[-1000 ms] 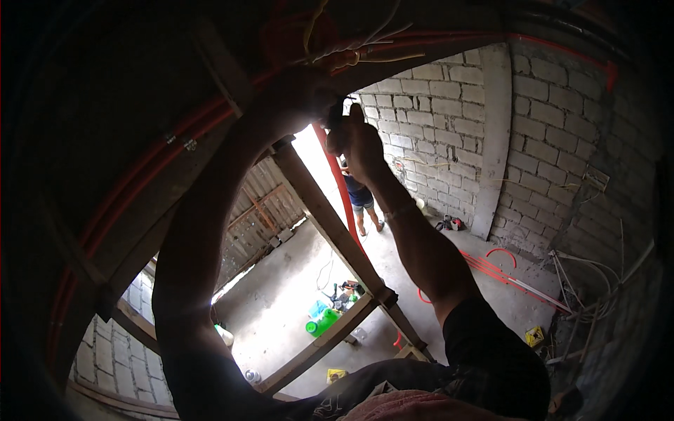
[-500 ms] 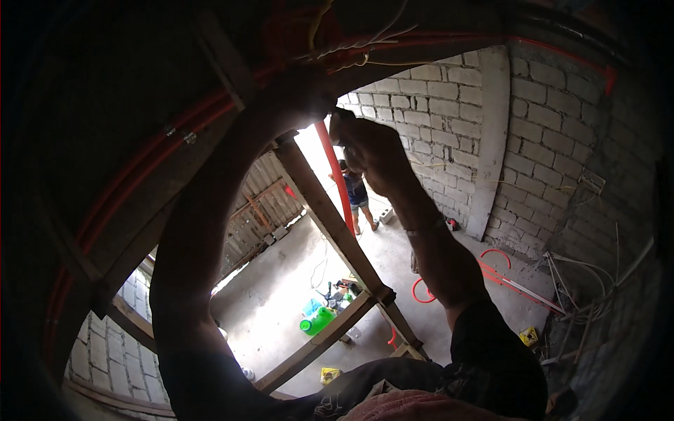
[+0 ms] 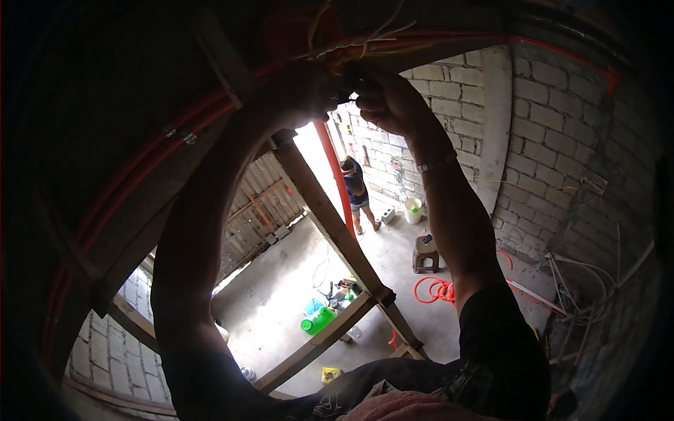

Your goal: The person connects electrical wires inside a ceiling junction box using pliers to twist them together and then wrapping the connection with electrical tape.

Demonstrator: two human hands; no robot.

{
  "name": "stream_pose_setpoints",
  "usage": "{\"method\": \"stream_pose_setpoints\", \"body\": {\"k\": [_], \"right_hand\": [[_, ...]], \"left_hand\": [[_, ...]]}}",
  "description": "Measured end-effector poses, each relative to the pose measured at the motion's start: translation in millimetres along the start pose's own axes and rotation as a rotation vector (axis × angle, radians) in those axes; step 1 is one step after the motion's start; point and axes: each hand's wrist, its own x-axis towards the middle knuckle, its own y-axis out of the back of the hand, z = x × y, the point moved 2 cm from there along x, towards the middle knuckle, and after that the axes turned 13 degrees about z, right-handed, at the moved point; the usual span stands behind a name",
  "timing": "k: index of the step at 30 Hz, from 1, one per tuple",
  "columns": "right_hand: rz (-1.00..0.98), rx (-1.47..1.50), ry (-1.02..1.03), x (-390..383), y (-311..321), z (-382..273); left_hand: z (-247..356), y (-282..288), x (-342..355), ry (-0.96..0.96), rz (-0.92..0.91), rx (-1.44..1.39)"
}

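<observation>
Both arms are up, elbows bent outward, framing the whole scene! The left hand (image 3: 309, 91) is up high, fingers bent in deep shadow, and I can't tell how tightly they close or on what. Right beside it comes the right hand (image 3: 390, 102), wrist raised, fingers curled inward; a small dark object (image 3: 346, 92) sits between the two, though which hand grips it I cannot say. Just above the hands are the loose wires (image 3: 365, 49), at least three of them, pale and yellow. Half a second ago that right hand was lower and dipped at the wrist; now it's up by the wires!

Two red pipes (image 3: 151, 158) run along at left, one red hose (image 3: 331, 161) hangs down beside a wooden beam (image 3: 319, 210). Down on the floor: one green bottle (image 3: 319, 321), one red coil (image 3: 437, 289) and one stool (image 3: 425, 256), that stool newly uncovered by the shifted arm. Farther off, one bucket (image 3: 413, 212) and one person (image 3: 356, 186), standing.
</observation>
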Motion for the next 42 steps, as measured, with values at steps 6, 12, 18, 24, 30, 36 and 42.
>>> {"method": "stream_pose_setpoints", "body": {"k": [6,12,18,24,30,36,42], "right_hand": [[0.168,-0.381,-0.053,6,8,1],[0.076,-0.298,0.004,19,58,23],[0.299,0.038,0.239,1,20,87],[0.437,-0.511,0.676,-22,-12,96],[0.414,-0.607,0.574,-44,-10,85],[0.36,-0.463,0.272,-58,-27,61],[0.055,0.071,0.019,-27,-17,14]], "left_hand": [[2,-2,1,-0.005,0.11,-0.296],[8,-2,5,-0.005,0.12,-0.436],[-9,-9,3,-0.065,0.157,-0.411],[-9,-3,1,-0.069,0.195,-0.383],[-14,-11,8,-0.233,0.249,-0.129],[-11,-7,4,-0.191,0.168,-0.11],[1,0,4,-0.215,0.113,0.044]]}}
